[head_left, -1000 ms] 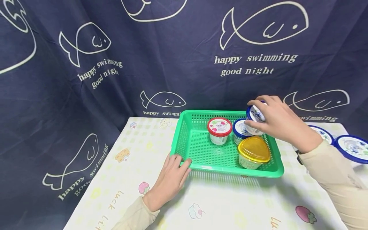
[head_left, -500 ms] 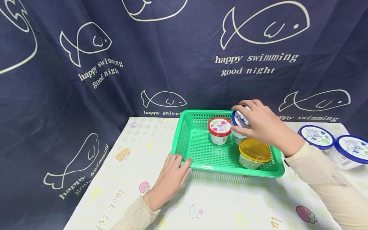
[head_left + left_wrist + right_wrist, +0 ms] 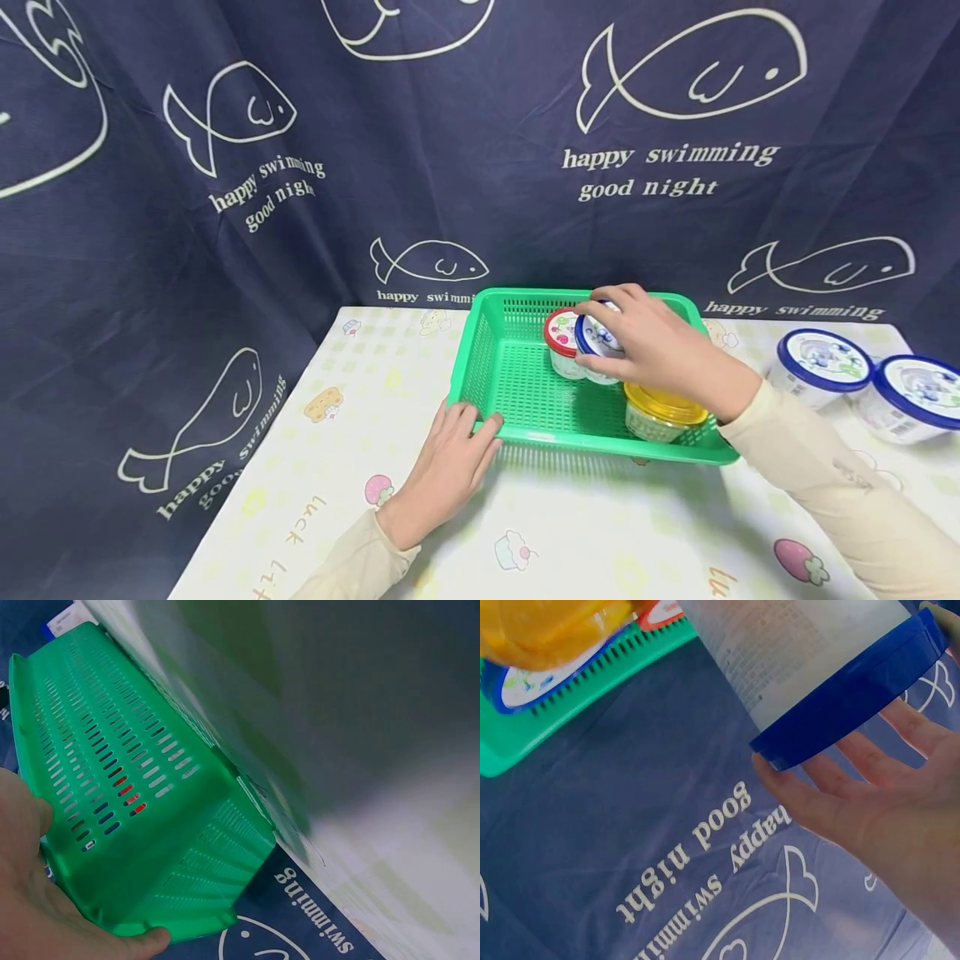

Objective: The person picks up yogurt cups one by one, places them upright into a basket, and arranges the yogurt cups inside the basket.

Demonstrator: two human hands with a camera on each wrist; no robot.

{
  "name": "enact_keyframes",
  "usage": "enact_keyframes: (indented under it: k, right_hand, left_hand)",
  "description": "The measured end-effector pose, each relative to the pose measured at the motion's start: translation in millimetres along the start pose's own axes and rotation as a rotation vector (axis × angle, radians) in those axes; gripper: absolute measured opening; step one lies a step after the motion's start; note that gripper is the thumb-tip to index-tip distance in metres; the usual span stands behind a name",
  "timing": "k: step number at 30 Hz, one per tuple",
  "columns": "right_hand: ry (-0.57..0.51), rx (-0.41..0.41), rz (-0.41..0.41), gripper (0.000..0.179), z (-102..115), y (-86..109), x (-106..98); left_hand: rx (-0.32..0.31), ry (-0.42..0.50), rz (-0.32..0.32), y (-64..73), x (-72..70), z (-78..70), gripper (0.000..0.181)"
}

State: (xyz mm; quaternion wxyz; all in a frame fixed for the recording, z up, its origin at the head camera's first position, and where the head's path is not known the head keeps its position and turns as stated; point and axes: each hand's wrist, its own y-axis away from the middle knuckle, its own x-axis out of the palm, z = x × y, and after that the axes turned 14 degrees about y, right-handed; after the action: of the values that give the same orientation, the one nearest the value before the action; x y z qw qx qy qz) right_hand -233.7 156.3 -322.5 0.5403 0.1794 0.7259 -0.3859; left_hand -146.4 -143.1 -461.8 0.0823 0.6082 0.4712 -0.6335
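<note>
My right hand [image 3: 652, 342] holds a white tub with a blue lid [image 3: 597, 337] by the lid's rim, over the green basket [image 3: 536, 435]. In the head view this tub partly covers a red-lidded tub [image 3: 558, 335]. A tub with a yellow lid [image 3: 663, 408] sits at the basket's front right, below my right wrist. Another blue-lidded tub [image 3: 551, 679] shows in the basket in the right wrist view; the head view hides it behind the hand. My left hand [image 3: 446, 458] grips the basket's front left rim, its fingers over the edge and its thumb [image 3: 139, 945] outside.
Two more blue-lidded tubs, one nearer [image 3: 823, 362] and one farther right [image 3: 918, 396], stand on the table right of the basket. A printed cloth [image 3: 555, 533] covers the table. A dark blue fish-patterned curtain [image 3: 517, 192] hangs right behind the basket.
My right hand has carried the blue-lidded tub leftward from the basket's back right to beside the red-lidded tub. The tubs outside are uncovered by the arm. My left hand stays put.
</note>
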Motion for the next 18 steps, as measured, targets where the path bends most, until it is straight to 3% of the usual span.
enact_keyframes:
  k: [9,18]
  right_hand:
    - [-0.041,-0.030,0.002,0.059,8.7,3.9,9.6]
    - [-0.042,-0.084,0.061,0.067,14.0,3.5,15.8]
  left_hand:
    - [-0.007,-0.012,0.005,-0.8,-0.2,-0.9,0.030]
    - [-0.014,0.002,0.009,-0.6,0.1,-1.3,0.032]
